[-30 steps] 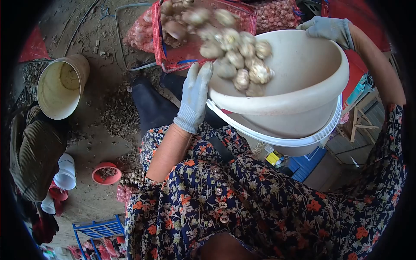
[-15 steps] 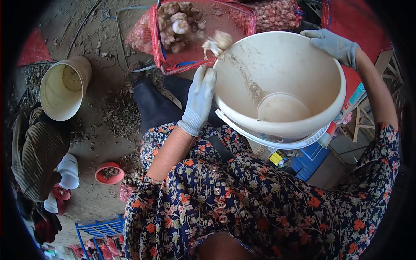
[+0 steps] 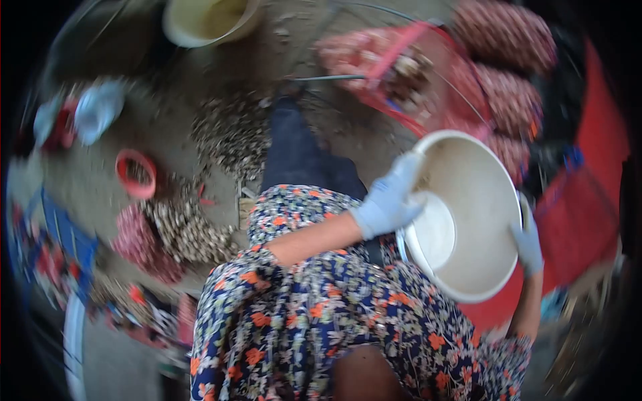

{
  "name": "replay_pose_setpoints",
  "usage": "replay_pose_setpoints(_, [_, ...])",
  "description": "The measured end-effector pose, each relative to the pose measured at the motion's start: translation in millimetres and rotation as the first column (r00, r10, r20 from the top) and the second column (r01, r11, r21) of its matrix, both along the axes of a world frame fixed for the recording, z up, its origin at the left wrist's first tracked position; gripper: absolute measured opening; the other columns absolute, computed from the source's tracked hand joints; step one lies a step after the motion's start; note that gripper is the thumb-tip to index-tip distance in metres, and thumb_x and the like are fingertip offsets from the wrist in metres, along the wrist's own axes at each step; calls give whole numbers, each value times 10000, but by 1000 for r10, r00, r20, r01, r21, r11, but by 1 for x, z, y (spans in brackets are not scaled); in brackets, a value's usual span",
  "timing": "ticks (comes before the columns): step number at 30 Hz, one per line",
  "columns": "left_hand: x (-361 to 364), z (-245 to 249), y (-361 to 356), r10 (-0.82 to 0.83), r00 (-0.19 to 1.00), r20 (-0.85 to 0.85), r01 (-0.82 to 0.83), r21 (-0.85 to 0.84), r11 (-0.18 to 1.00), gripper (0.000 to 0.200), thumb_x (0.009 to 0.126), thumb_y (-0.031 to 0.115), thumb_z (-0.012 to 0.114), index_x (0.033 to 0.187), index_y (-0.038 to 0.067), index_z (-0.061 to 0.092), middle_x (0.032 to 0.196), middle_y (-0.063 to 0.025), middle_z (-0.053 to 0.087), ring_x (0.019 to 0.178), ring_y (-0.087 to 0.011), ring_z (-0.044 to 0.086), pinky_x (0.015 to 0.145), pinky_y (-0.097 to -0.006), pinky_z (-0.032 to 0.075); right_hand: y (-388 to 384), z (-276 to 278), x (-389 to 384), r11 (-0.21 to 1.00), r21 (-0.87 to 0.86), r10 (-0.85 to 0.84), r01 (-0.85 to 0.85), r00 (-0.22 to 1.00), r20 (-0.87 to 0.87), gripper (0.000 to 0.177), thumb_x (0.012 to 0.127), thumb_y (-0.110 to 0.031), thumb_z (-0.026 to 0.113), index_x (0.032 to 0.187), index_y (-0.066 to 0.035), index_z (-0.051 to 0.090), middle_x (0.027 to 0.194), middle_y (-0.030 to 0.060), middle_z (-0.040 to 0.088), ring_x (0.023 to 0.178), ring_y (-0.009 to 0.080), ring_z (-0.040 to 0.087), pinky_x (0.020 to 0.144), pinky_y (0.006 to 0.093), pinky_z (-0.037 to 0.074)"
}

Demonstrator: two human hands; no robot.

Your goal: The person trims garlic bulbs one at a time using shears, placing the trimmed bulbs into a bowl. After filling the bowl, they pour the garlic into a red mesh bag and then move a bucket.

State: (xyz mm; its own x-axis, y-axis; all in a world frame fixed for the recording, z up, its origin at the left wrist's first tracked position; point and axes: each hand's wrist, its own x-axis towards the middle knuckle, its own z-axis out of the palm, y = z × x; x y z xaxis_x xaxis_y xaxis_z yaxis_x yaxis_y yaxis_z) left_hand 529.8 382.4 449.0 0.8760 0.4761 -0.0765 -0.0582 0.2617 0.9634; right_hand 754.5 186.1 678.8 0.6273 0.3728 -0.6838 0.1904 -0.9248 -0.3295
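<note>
A white plastic bucket [image 3: 478, 194] tilts above my lap, its mouth facing up toward me and its pale bottom showing inside. My left hand [image 3: 391, 200], in a light grey glove, is closed over the bucket's left rim, fingers reaching to the inner wall; motion blurs it. On the opposite rim, my gloved right hand [image 3: 528, 244] grips the edge, thumb pointing up along it. Beyond the bucket lies a red mesh bag [image 3: 455, 87], its mouth held wide by a frame, with garlic bulbs [image 3: 408, 70] inside.
Filled mesh sacks [image 3: 505, 37] lie at the upper right beside red cloth [image 3: 582, 220]. On the ground at left are a red bowl [image 3: 136, 174], a pile of garlic [image 3: 190, 230] and scattered debris [image 3: 231, 137]. Another pale bucket [image 3: 210, 20] stands at the top.
The view has swung round, and the bucket now appears lower and tilted differently. The garlic blurred in mid-air near the rim is no longer visible. My left hand has shifted over the rim.
</note>
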Motion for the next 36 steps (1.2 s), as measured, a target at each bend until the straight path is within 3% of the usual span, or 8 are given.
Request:
replay_pose_setpoints(9, [-47, -14, 65, 620, 749, -234, -637, 3, 771, 615, 722, 55, 562, 1309, -16, 392, 1264, -260, 443, 1138, -405, 497, 942, -404, 442, 207, -38, 31, 996, -42, 64, -74, 977, -203, 520, 774, -27, 474, 1290, 36, 475, 1162, 81, 582, 1011, 159, 575, 893, 282, 450])
replay_pose_setpoints(14, [-74, -97, 67, 818, 222, -531, -959, 35, 283, 348, 899, 137, 525, 1201, -37, 510, 1076, -134, 591, 900, -175, 583, 791, -290, 491, 336, -136, 4, 936, -41, 322, -351, 894, -312, 472, 753, -31, 491, 1216, 58, 517, 1084, 74, 610, 934, 155, 600, 819, 253, 473])
replay_pose_setpoints(15, [-95, -92, 70, 698, 301, -650, -941, -321, 107, 348, 908, 159, 535, 1200, -31, 519, 1032, -98, 591, 830, -130, 567, 711, -251, 489, 356, -163, 0, 918, -87, 333, -386, 872, -358, 459, 748, -46, 503, 1195, 57, 526, 1056, 79, 617, 900, 170, 613, 801, 272, 491])
replay_pose_setpoints(16, [-109, -135, 28, 742, 106, -662, -994, -57, 92, 332, 928, 183, 535, 1198, -12, 531, 966, -53, 585, 761, -92, 547, 669, -228, 477, 364, -179, -27, 897, -118, 354, -425, 854, -381, 446, 743, -61, 515, 1173, 55, 535, 1029, 84, 625, 867, 186, 625, 784, 291, 509])
replay_pose_setpoints(18, [-149, -137, 5, 648, 163, -744, -783, -497, -375, 272, 956, 187, 523, 1177, 34, 563, 987, -59, 605, 662, -81, 557, 560, -210, 472, 387, -252, -51, 942, -111, 256, -318, 891, -376, 418, 741, -89, 533, 1137, 43, 546, 975, 105, 637, 822, 224, 642, 697, 371, 547])
replay_pose_setpoints(24, [-221, -181, -139, 288, -44, -957, -545, -218, -810, 206, 885, 189, 605, 1040, 65, 553, 845, -80, 600, 557, -141, 555, 453, -253, 455, 437, -436, -194, 921, -274, 216, -275, 949, -228, 369, 783, -145, 566, 1124, -21, 504, 968, 131, 612, 791, 273, 637, 676, 437, 571])
replay_pose_setpoints(32, [-203, -206, -283, 31, 54, -998, -364, -48, -930, 202, 855, 216, 609, 998, 78, 571, 849, -98, 617, 618, -191, 597, 503, -295, 498, 473, -680, -407, 924, 272, 358, -270, 861, -361, 466, 780, -118, 604, 1207, -35, 437, 1101, 167, 552, 864, 320, 610, 720, 468, 553])
replay_pose_setpoints(36, [-149, -195, -320, 47, 151, -987, -403, -105, -909, 230, 894, 240, 567, 1033, 57, 571, 904, -105, 602, 646, -185, 591, 538, -297, 498, 540, -753, -526, 972, 169, 234, -162, 729, -644, 314, 801, -155, 606, 1088, -55, 529, 1040, 144, 583, 844, 257, 611, 701, 456, 524])
